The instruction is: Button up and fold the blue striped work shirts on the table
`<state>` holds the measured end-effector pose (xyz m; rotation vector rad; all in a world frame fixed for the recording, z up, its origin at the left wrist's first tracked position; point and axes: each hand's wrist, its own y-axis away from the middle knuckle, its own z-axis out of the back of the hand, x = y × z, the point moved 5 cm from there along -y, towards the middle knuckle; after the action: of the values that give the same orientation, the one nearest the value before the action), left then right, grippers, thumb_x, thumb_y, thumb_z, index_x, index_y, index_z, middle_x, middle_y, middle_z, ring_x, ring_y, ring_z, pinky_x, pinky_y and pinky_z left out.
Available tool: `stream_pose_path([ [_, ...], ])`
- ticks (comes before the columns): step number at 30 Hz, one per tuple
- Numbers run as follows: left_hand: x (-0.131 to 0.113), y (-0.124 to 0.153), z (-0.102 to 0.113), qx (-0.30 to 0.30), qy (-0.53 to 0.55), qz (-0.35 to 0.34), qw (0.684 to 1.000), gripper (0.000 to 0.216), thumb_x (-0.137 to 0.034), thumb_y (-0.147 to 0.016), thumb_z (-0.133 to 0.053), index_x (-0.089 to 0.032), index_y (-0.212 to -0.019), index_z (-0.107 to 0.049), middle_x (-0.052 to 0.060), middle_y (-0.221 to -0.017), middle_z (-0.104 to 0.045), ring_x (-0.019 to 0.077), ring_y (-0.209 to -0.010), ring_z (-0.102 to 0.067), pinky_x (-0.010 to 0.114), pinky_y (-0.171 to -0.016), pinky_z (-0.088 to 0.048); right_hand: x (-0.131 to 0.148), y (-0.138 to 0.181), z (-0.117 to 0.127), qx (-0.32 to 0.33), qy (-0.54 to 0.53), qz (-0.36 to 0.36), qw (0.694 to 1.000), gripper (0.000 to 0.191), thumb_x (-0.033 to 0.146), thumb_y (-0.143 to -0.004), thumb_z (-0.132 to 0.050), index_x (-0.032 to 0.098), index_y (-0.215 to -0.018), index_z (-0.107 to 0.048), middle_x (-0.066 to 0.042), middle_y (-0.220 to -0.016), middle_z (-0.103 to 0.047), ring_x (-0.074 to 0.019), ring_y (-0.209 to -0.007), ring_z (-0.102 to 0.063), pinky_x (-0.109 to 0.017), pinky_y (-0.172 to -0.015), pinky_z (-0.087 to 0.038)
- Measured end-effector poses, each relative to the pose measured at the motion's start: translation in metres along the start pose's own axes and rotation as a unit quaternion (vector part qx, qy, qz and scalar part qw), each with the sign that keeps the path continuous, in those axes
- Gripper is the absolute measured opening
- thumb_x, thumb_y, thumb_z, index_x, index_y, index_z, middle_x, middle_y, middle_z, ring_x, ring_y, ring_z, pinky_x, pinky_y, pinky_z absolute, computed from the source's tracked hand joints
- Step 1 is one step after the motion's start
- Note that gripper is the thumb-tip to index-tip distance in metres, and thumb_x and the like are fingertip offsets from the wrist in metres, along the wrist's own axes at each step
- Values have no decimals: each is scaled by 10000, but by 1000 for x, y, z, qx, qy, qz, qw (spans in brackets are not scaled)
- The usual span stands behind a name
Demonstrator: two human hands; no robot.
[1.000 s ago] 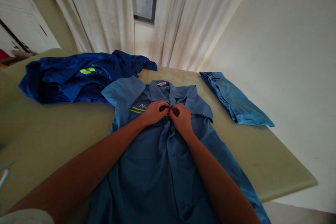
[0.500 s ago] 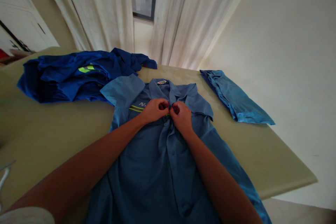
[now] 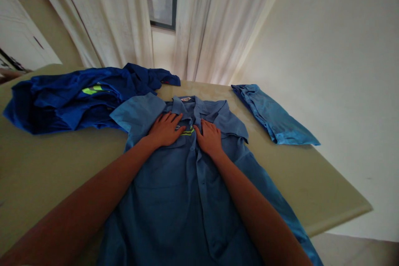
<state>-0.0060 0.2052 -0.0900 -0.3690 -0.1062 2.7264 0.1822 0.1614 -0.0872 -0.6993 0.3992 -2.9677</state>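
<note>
A blue button-up work shirt (image 3: 168, 178) lies front side up before me, its collar at the far end and a yellow-green stripe across the chest. My left hand (image 3: 166, 130) rests flat on the chest to the left of the button front, fingers spread, covering part of the stripe. Just right of the front edge, my right hand (image 3: 209, 136) lies open on the cloth below the collar. Both palms touch the shirt. Buttons run down the front; whether the upper ones are fastened cannot be made out.
A crumpled dark blue garment (image 3: 75, 104) with a bright yellow patch lies at the back left of the table (image 3: 330, 191). A folded lighter blue garment (image 3: 274, 116) sits at the back right. Pale curtains (image 3: 115, 16) hang behind, with a wall on the right.
My hands were pinched together at the shirt's front below the collar. They have let go, moved apart and opened flat on the chest.
</note>
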Motion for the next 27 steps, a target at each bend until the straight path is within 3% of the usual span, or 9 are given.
stream_pose_path([
  [3,14,-23,-9,12,-15,-15,1000,716,-594,-1026,-299,-181,-1608,-362,137,-1638,-408,342,-1544,-289,527,-1246,-225,2,-11,-6,6,4,0,1000,532,515,-1063,-365,186,-1400,-613,-151,-1512,-557,-316,-1409,-466,-495,-1154,-289],
  [8,31,-70,-4,15,-17,-58,998,645,-491,-1020,-368,-148,-1563,-424,166,-1580,-471,336,-1464,-401,497,-1212,-267,-9,-38,-5,-31,-42,-18,998,386,395,-1055,-396,230,-1245,-689,-124,-1354,-668,-297,-1214,-599,-473,-1038,-401],
  [12,17,-71,15,-81,-40,-46,995,463,-284,-994,-402,-118,-1385,-585,197,-1366,-614,328,-1284,-536,439,-1098,-390,-13,-54,-8,-33,-25,-2,999,240,366,-991,-528,233,-1074,-711,-110,-1288,-680,-303,-1160,-597,-453,-982,-421],
  [15,-4,-63,17,-102,-11,-27,994,374,-171,-964,-401,-152,-1232,-662,174,-1213,-670,310,-1176,-587,426,-1024,-439,-15,-59,-9,-50,-29,10,998,189,280,-953,-528,212,-1028,-687,-117,-1200,-685,-276,-1073,-603,-397,-914,-438],
  [20,-24,-60,5,-91,58,-9,994,381,-335,-1015,-421,-169,-1231,-688,144,-1207,-678,282,-1133,-614,405,-1014,-471,-22,-57,-4,-84,-118,34,989,187,244,-910,-454,204,-956,-631,-38,-863,-658,-209,-800,-582,-311,-775,-441],
  [27,-22,-63,-4,-66,42,-20,997,439,-431,-972,-502,-288,-1360,-652,122,-1334,-603,316,-1220,-584,443,-992,-486,-29,-61,0,-96,-206,37,973,264,426,-857,-541,195,-934,-641,0,-770,-610,-180,-703,-538,-281,-693,-421],
])
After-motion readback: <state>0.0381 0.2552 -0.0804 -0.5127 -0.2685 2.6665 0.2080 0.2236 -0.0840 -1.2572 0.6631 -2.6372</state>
